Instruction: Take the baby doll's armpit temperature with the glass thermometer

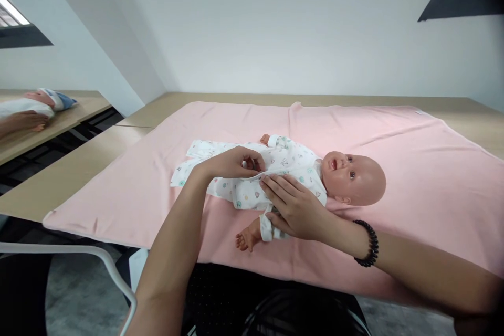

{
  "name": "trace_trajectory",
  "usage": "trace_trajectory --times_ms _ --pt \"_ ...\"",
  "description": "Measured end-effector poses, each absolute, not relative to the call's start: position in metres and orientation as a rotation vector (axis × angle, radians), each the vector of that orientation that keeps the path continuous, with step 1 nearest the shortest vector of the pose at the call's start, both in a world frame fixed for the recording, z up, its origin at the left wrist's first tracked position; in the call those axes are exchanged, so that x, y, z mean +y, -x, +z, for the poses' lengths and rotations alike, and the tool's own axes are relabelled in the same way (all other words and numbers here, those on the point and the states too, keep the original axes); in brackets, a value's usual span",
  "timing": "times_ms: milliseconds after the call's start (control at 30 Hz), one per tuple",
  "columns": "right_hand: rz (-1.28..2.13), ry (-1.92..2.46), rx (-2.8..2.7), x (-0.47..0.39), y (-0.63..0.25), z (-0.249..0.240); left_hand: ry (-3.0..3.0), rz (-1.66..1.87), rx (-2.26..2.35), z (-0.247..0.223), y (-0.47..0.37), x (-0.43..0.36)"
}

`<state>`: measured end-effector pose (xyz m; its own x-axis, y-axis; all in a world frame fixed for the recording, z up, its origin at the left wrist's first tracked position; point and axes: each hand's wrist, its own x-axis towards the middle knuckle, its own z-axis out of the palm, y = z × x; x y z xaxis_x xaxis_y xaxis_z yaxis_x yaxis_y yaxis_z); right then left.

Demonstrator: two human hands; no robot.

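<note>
Touching the patterned white top (285,158) of a baby doll (303,168), seen in our head view, we curl our left hand (238,163) at the garment's front, though whether it pinches the cloth we cannot tell. Our right hand (297,209), a black beaded bracelet (370,244) at its wrist, lies with fingers extended across the top. The doll rests face-up on 1 pink blanket (413,189).

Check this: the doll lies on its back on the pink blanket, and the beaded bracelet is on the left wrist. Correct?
No, the head view shows the beaded bracelet on the right wrist; the doll does lie on its back on the pink blanket.
</note>
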<state>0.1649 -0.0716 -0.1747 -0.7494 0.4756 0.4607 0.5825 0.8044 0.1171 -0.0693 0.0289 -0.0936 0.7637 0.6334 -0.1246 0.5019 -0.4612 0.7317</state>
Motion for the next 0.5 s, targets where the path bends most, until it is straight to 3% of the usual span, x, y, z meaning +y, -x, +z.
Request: trace_trajectory --times_ms 500 --pt "-0.335 0.864 -2.575 -0.0736 -0.1615 -0.1743 -2.143 0.184 0.929 -0.0952 0.0708 0.0314"
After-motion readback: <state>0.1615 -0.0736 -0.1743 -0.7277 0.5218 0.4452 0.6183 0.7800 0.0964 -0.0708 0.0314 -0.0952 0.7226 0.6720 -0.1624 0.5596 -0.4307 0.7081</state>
